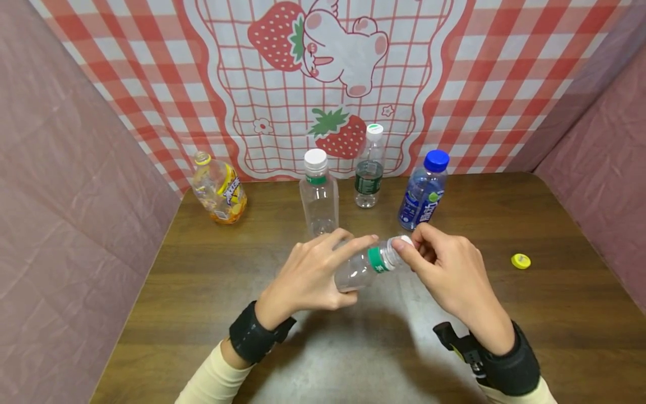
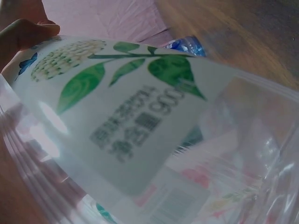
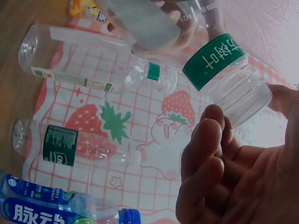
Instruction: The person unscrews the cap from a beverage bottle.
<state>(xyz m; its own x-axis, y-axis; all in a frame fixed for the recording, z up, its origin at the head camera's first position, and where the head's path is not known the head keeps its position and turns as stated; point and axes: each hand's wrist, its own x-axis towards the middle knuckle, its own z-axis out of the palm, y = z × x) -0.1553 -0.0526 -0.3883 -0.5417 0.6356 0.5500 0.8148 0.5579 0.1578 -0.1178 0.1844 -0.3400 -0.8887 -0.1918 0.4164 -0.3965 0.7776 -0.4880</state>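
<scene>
A clear, smooth plastic bottle with a ribbed neck (image 1: 355,273) is held tilted above the middle of the brown wood-grain table (image 1: 176,314), its neck pointing right and its base end toward the left; a green neck band with white lettering (image 1: 376,260) circles it below a small white plastic cap (image 1: 406,240); the left wrist view shows a pale printed label (image 2: 140,172) on the body, with green leaves, a cluster of whitish blossoms, a blue butterfly and dark blurred print; light glints off the transparent wall.

The left hand (image 1: 310,275) grips the body, thumb on the near side, fingers over the far side; the right hand (image 1: 451,269) pinches the cap, thumb foremost.

Just beyond stands a tall clear bottle with a white cap (image 1: 321,202); farther right is a slim clear bottle with a dark green label (image 1: 369,179), then a blue-capped bottle with a blue label (image 1: 423,196); at the far left stands an open-mouthed bottle with a yellow-orange label (image 1: 222,191); a flat yellow cap (image 1: 521,261) lies to the right.
</scene>
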